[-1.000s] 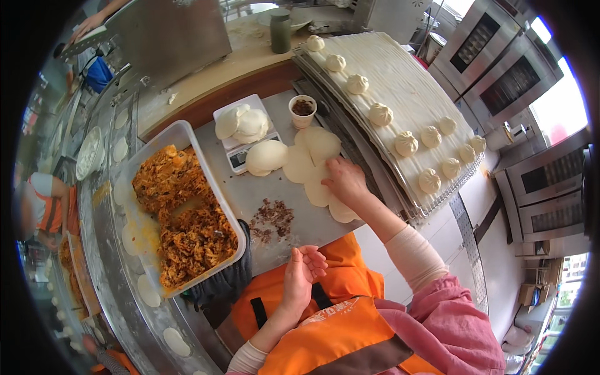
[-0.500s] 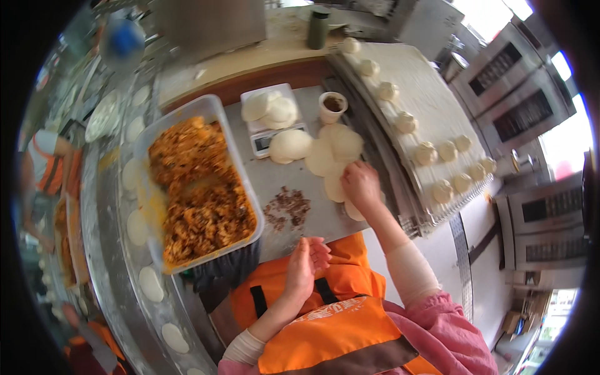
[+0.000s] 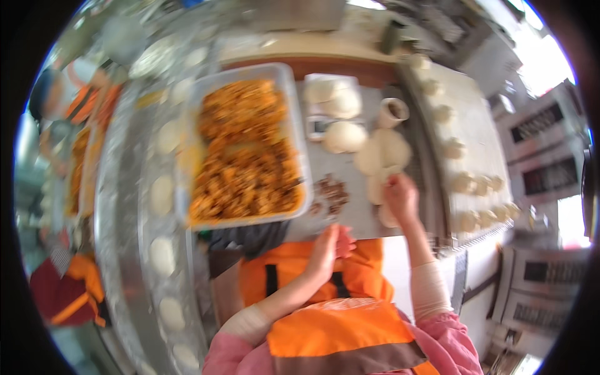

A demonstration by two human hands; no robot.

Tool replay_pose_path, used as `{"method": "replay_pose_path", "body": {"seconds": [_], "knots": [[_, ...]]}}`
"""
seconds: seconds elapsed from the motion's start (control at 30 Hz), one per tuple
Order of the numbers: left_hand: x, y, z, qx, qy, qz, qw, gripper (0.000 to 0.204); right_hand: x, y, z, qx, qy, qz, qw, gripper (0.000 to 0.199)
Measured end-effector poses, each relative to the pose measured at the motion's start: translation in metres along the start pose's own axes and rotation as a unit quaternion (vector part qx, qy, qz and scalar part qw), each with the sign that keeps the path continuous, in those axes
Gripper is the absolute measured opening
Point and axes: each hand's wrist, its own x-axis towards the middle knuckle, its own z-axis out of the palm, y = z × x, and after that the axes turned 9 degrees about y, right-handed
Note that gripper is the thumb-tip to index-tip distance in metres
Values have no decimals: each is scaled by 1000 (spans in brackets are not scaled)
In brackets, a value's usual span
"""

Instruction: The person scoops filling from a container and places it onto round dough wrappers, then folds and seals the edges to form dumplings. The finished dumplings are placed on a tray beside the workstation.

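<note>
My right hand (image 3: 400,196) is over the lower end of several overlapping round dough wrappers (image 3: 382,151) on the grey worktop. Its fingertips are pinched together on the pale edge of one wrapper. Close to the worktop's front edge, my left hand (image 3: 332,245) is held with loosely bent fingers apart from the thumb, and nothing shows in it. Ahead of that hand lies a scatter of brown crumbly bits (image 3: 330,195). More dough rounds (image 3: 337,99) are stacked on a small white scale (image 3: 316,129), with another pile (image 3: 345,137) at its front edge. Motion blurs the picture.
A clear plastic bin (image 3: 304,200) of orange-brown filling (image 3: 244,178) stands to the left. Beyond the wrappers is a paper cup (image 3: 394,112). At right, a tray (image 3: 478,134) bears rows of pleated buns (image 3: 454,149). Dough rounds line the left bench; co-workers (image 3: 81,94) are farther left.
The whole view has swung left, so the bench things appear farther right. My right fingertips now show a pinched pale wrapper edge. The left hand keeps much the same pose.
</note>
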Motion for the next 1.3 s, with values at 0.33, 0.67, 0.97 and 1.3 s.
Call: {"method": "replay_pose_path", "body": {"seconds": [0.33,0.67,0.97,1.3], "knots": [[4,10,17,50,-26,-4,998,43,59,-13,-8,-40,-77,-82,993,32],[-5,12,3,41,3,2,999,42,126,-23,36,-190,-350,-5,917,30],[14,19,12,341,11,319,884,57,78,-81,-59,45,-253,-137,957,20],[-11,54,10,293,-31,213,932,21,51,-145,-70,215,-260,1,941,23]]}}
